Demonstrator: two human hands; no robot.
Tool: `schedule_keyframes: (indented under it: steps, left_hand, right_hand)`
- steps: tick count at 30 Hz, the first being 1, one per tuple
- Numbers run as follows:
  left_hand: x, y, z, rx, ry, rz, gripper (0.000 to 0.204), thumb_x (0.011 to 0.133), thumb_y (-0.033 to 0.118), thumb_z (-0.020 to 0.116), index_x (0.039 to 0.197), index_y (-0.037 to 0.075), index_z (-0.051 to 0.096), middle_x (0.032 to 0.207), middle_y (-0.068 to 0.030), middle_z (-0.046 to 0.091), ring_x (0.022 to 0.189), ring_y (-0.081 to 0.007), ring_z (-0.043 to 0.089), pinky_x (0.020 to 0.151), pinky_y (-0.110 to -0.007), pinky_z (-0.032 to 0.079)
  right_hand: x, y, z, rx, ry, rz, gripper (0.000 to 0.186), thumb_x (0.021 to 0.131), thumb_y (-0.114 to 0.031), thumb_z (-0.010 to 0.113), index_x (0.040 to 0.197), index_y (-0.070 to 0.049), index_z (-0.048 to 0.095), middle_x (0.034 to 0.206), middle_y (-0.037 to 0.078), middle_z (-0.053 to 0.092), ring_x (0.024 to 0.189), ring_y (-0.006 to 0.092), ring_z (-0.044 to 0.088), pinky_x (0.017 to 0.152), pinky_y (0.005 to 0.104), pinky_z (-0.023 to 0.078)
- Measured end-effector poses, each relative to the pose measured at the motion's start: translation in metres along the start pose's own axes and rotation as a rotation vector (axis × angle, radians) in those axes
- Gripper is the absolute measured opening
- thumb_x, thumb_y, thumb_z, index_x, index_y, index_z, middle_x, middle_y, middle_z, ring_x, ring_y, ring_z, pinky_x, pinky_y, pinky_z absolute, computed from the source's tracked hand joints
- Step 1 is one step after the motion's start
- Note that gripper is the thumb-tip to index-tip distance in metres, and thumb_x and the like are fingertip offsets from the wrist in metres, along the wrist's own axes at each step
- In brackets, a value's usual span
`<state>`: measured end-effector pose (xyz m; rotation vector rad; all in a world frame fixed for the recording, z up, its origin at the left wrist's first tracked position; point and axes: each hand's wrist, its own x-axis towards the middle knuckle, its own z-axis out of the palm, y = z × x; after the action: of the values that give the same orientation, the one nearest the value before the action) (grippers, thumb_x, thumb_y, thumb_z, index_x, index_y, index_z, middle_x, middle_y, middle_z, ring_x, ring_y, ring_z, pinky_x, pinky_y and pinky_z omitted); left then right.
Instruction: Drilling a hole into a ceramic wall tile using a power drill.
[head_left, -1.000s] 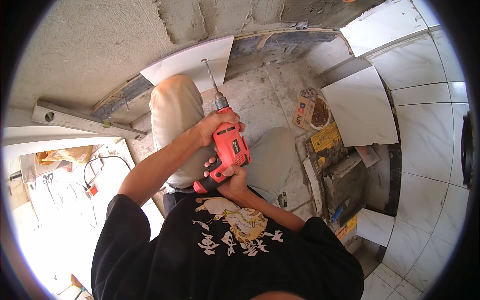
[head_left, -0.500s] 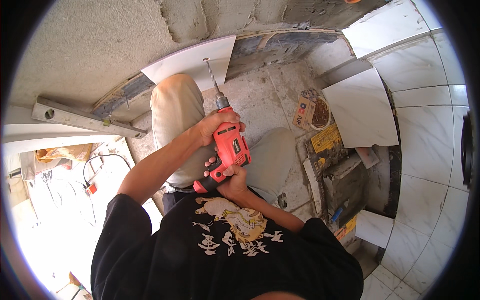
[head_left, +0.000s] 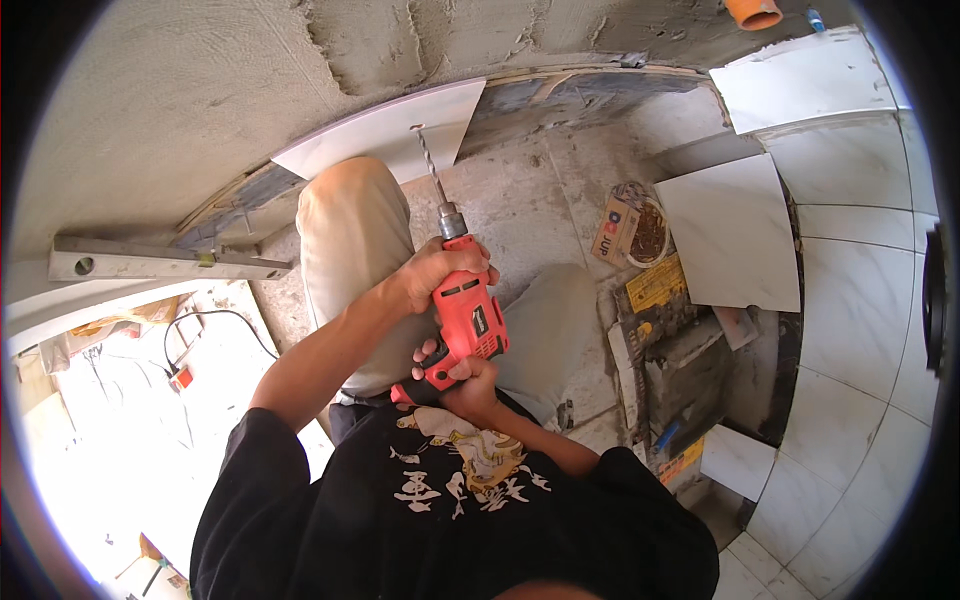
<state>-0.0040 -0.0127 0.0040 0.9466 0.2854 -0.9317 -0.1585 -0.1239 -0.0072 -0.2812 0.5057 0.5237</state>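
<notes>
My left hand (head_left: pixel 448 270) grips the front body of a red power drill (head_left: pixel 472 320), just behind its metal chuck. My right hand (head_left: pixel 464 385) is closed on the black and red handle, near my shirt. A long twist bit (head_left: pixel 433 170) points away from me, its tip at a hole in a white tile (head_left: pixel 445 120) that leans against the wall base. My bent left knee (head_left: pixel 345 200) presses near or against that tile; I cannot tell whether it touches.
A metal level (head_left: pixel 150 262) lies at left beside a bright opening with cables and bags. At right are loose tiles (head_left: pixel 725 230), cardboard (head_left: pixel 615 225), a bucket-like container (head_left: pixel 645 225), stacked yellow-labelled boxes (head_left: pixel 652 285) and a tiled wall (head_left: pixel 840 310). An orange pipe (head_left: pixel 753 10) shows above.
The view has shifted slightly, bringing more of the orange pipe in. The drill and both hands appear a little lower and further right in the picture, with the grip unchanged.
</notes>
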Motion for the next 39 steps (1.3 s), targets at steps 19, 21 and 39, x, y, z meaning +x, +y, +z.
schedule_keyframes:
  steps: [19, 21, 39]
  left_hand:
    - [0.011, -0.008, -0.004, -0.026, 0.052, 0.013, 0.039, 0.077, 0.018, 0.074, 0.107, 0.001, 0.057, 0.096, -0.0166, 0.071, 0.085, -0.0224, 0.069, 0.078, -0.037, 0.058]
    - [0.011, -0.009, -0.007, -0.026, 0.039, -0.001, 0.041, 0.077, 0.019, 0.074, 0.110, 0.001, 0.056, 0.097, -0.0165, 0.071, 0.085, -0.0224, 0.069, 0.077, -0.037, 0.058]
    - [0.007, -0.005, -0.005, -0.070, -0.026, -0.004, 0.034, 0.076, 0.019, 0.074, 0.103, 0.003, 0.061, 0.095, -0.0151, 0.071, 0.082, -0.0213, 0.068, 0.077, -0.036, 0.057]
  right_hand:
    - [0.003, 0.002, -0.015, 0.085, -0.065, 0.049, 0.074, 0.059, -0.009, 0.052, 0.132, -0.007, 0.042, 0.090, 0.006, 0.055, 0.092, 0.0252, 0.053, 0.083, 0.0434, 0.047]
    - [0.002, 0.000, -0.010, 0.079, -0.051, 0.055, 0.073, 0.058, -0.009, 0.052, 0.131, -0.007, 0.042, 0.089, 0.006, 0.055, 0.091, 0.0253, 0.053, 0.083, 0.0433, 0.047]
    - [-0.003, 0.004, -0.005, 0.050, -0.033, 0.020, 0.037, 0.060, -0.008, 0.050, 0.097, -0.001, 0.052, 0.091, 0.010, 0.052, 0.088, 0.0301, 0.054, 0.085, 0.0419, 0.047]
